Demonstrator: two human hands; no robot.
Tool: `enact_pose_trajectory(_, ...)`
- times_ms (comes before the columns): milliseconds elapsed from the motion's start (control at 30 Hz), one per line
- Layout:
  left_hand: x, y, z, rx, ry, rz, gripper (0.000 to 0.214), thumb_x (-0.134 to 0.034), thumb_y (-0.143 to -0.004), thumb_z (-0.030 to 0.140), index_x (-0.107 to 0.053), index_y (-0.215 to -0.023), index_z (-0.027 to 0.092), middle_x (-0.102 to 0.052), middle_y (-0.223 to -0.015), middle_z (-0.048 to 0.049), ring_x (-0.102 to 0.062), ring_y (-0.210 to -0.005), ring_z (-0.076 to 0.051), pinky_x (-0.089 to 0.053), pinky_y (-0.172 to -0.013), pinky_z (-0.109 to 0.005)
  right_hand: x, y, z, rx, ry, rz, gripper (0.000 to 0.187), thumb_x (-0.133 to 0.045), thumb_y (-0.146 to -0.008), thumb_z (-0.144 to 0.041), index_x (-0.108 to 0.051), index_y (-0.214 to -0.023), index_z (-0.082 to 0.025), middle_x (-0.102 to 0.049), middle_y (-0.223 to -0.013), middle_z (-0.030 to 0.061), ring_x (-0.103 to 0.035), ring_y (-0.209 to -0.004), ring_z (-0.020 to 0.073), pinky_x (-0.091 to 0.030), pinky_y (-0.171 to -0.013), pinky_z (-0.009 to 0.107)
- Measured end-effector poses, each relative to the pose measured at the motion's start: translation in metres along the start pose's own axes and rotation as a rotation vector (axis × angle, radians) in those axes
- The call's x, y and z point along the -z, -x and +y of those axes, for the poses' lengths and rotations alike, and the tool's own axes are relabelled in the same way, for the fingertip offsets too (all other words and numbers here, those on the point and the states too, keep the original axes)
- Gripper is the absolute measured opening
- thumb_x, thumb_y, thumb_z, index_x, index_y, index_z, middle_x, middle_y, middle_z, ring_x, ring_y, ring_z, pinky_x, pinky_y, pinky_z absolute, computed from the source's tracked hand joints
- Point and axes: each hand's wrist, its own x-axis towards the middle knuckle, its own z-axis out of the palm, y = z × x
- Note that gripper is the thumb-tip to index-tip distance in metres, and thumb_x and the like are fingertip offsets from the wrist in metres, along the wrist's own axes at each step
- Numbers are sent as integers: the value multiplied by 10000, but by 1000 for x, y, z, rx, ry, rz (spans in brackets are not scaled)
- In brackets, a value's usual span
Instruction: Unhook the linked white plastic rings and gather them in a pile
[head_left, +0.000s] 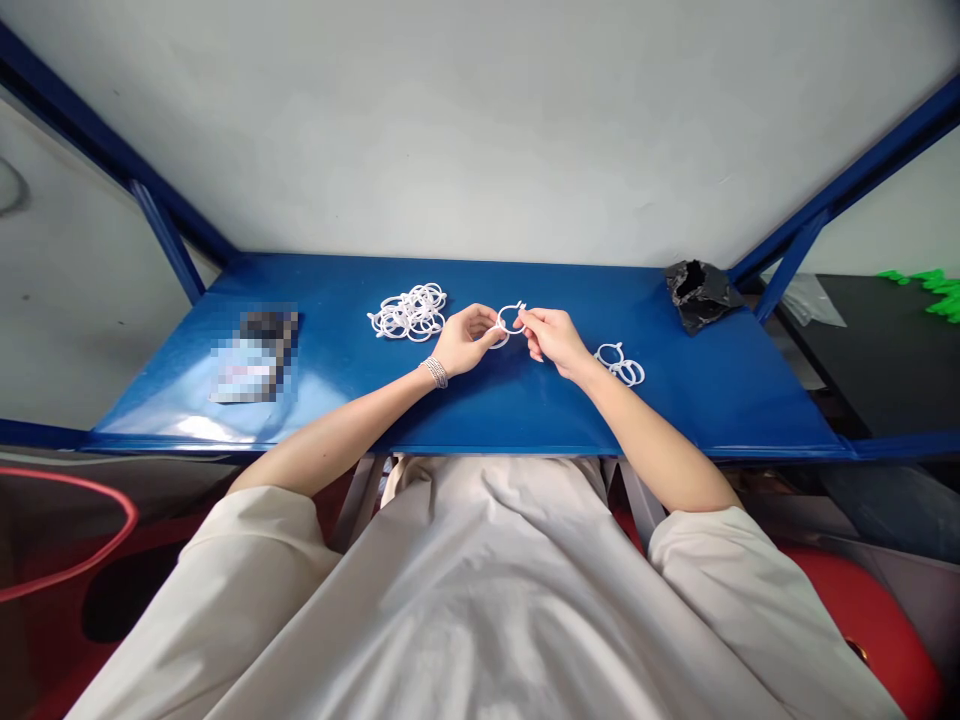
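Note:
A thin white plastic ring with a small tab, like a curtain ring [502,312], is held up between my two hands above the blue table [480,415]. The fingers of my left hand [466,338] pinch its left side, and part of what looks like a second white ring shows just under them. At the upper right of the ring, by the tab, my right hand [553,338] has thumb and forefinger closed on it. A heap of similar white rings [409,318] lies left of my left hand. Several more loose rings [634,374] rest beside my right wrist.
A crumpled black plastic bag [701,310] sits at the table's back right. On the left lies a blurred-out flat object [255,355]. Blue frame bars [795,260] rise at both sides. Bright green pieces [941,290] lie on a dark surface at far right.

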Motion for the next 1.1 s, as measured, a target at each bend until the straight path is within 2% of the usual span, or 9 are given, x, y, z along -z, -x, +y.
enact_pose_trajectory(133,0,1,2,-53,-8,27,401,-913,-794,444,-668,-942,162,-798,-947,-94,-788,-881,-201,-634,-852,-344,2,2,-4,-39,-96,-14,350,-761,-987,-385,-664,-746,-149,-538,-622,-31,-461,-381,56,-353,-336,207)
enact_pose_trajectory(333,1,0,-4,-84,10,35,467,-933,-769,506,-654,-923,165,-806,-943,-99,-806,-899,-218,-648,-889,-372,3,4,-6,-110,-100,-78,340,-807,-949,-392,-669,-754,-150,-591,-664,-5,-468,-401,58,-338,-347,207)
enact_pose_trajectory(533,1,-1,-5,-120,84,75,569,-924,-767,554,-613,-1075,190,-809,-906,-67,-822,-883,-218,-662,-894,-371,2,3,-4,-147,-145,-120,364,-867,-889,-423,-643,-771,-162,-570,-629,-32,-432,-411,49,-323,-356,198)
enact_pose_trajectory(767,0,-1,-7,-106,83,23,520,-912,-777,567,-667,-1015,175,-809,-951,-92,-816,-934,-229,-664,-925,-397,3,0,-2,-83,-97,-56,400,-885,-869,-442,-625,-735,-169,-557,-601,-35,-415,-408,45,-324,-354,193)
enact_pose_trajectory(933,1,-2,-11,-122,68,75,474,-922,-765,541,-658,-888,168,-797,-1082,-129,-799,-1002,-240,-656,-934,-410,6,-6,5,-31,-34,8,431,-885,-867,-428,-598,-672,-172,-529,-568,-40,-408,-391,42,-300,-336,188)
enact_pose_trajectory(1000,2,-3,-10,-129,21,81,442,-899,-794,535,-673,-868,163,-794,-1119,-145,-793,-980,-233,-652,-909,-399,7,-8,9,-12,-4,34,431,-875,-874,-435,-604,-667,-173,-535,-570,-36,-405,-386,42,-299,-332,192)
enact_pose_trajectory(1100,3,-2,-8,-136,-58,83,403,-873,-826,523,-693,-867,164,-805,-1026,-129,-782,-876,-210,-640,-839,-369,9,-12,13,-6,58,43,425,-842,-896,-477,-626,-689,-175,-570,-600,-21,-417,-387,49,-307,-334,206)
